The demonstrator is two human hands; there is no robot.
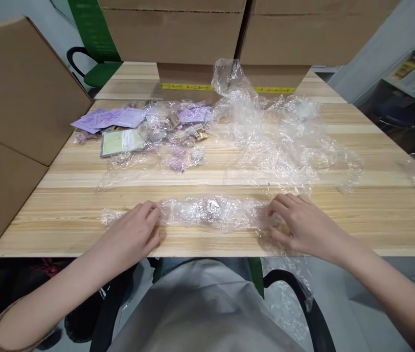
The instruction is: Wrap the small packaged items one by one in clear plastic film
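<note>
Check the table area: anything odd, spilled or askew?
Mildly odd: crinkled clear plastic film hangs over the front edge of the light wooden table below the bare right hand, by the curved black chair armrest. It looks stray: most other film lies on the table.

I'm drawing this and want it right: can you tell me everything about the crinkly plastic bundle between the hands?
The plastic bundle is long, see-through and shiny, like thin film, full of wrinkles. It lies flat, stretched sideways near the close edge of the wooden table. The left hand's curled fingers are at one end, with a crumpled bit poking out beyond; the right hand's are at the other. Something whitish may be inside, but glare hides what.
</note>
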